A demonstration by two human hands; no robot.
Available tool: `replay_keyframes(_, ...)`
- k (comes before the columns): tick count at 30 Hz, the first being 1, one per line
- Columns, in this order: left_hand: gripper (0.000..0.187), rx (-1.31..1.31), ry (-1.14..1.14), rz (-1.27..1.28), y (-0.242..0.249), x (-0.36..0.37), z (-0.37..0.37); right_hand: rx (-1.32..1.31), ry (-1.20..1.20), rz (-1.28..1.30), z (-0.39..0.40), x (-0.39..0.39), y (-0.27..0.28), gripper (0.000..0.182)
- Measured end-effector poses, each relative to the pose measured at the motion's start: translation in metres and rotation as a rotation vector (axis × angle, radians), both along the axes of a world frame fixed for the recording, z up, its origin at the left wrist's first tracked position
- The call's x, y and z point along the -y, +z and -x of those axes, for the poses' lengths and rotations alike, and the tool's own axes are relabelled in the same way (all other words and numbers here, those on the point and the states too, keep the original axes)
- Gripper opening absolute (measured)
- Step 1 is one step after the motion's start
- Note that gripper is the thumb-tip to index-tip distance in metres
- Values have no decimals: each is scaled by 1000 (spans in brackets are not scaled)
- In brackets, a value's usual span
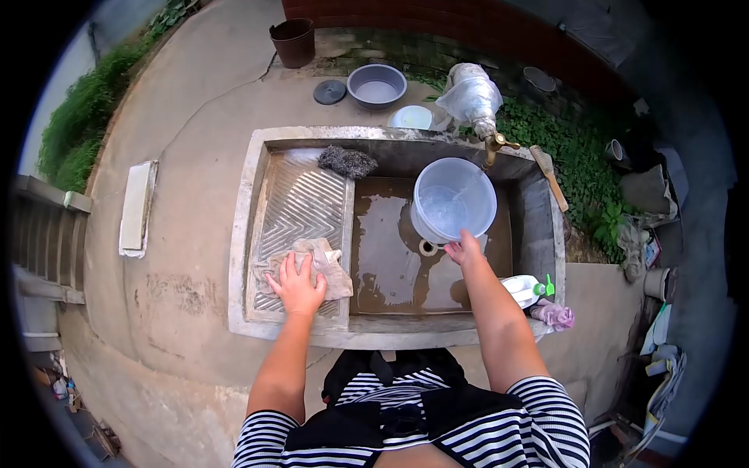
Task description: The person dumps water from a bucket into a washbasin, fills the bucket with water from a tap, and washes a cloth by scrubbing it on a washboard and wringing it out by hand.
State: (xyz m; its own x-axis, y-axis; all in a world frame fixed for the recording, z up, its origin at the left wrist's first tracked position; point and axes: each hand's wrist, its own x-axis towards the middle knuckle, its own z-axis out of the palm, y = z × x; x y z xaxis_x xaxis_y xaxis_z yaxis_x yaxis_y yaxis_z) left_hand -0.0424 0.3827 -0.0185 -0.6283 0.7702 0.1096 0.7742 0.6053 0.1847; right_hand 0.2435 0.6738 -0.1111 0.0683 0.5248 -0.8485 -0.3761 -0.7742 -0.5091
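Observation:
My left hand [300,287] lies spread on a wet, pale cloth [335,274], which is bunched on the ridged washboard [300,199] at the left of the concrete sink [242,234]. At the near right side of a clear plastic bucket [429,222], my right hand [466,249] grips the bucket; part of its grip is hidden. The bucket is over the basin, below the brass tap [493,148], with some water inside. Brownish water [390,273] covers the basin floor around a round drain hole [428,248].
A dark scouring pad [347,161] rests at the washboard's far end. On the right rim are a wooden brush [548,178], a white bottle with a green cap [521,290] and a purple cloth [555,315]. Beyond the sink stand a grey basin [377,86] and a brown bucket [293,43].

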Motion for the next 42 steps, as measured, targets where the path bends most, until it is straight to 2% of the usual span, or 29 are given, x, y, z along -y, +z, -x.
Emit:
replay_keyframes(3, 46, -16, -3, -6, -1, 0, -2, -16, -15, -64, -1, 2, -13, 46)
replay_keyframes(11, 45, -9, 8, 3, 1, -2, -1, -98, 55, -72, -18, 44, 14, 45)
replay_keyframes(12, 45, -5, 11, 1, 0, -2, -1, -142, 119, -75, -22, 46, 18, 55)
replay_keyframes(13, 45, -6, 8, -2, 0, -2, -1, -139, 122, -77, -21, 44, 20, 55)
replay_keyframes(15, 45, -7, 5, -6, 2, -2, -1, 455, 201, -300, -17, 46, 42, 68)
replay_keyframes(17, 49, 8, 4, 5, 4, -3, -2, 688, 264, -591, -8, 31, 97, 84)
replay_keyframes(21, 45, -2, 7, -11, 2, -2, -3, 713, 407, -1265, 12, 3, 187, 82)
replay_keyframes(24, 46, -2, 9, -20, 3, -3, -2, 605, 399, -1347, 33, -17, 211, 83)
replay_keyframes(32, 45, -24, -13, -39, -1, 0, 0, 526, 414, -1304, 47, -48, 210, 79)
replay_keyframes(35, 44, -15, -8, -35, 3, -2, -1, 269, 228, -1328, 48, -43, 213, 68)
replay_keyframes(36, 44, -13, 0, -29, 3, -3, -1, 217, 97, -1330, 48, -44, 206, 59)
replay_keyframes(37, 44, -9, -2, -34, 2, -2, -1, 213, 106, -1323, 47, -44, 196, 59)
replay_keyframes(39, 43, -6, 9, -34, 2, -3, 0, 88, -69, -953, 42, -49, 170, 48)
replay_keyframes(40, 44, 8, 4, -41, 4, -4, -1, 53, 23, -836, 33, -59, 133, 42)
replay_keyframes(42, 45, 21, 11, -41, 5, -4, -1, 48, 225, -492, 31, -69, 75, 42)
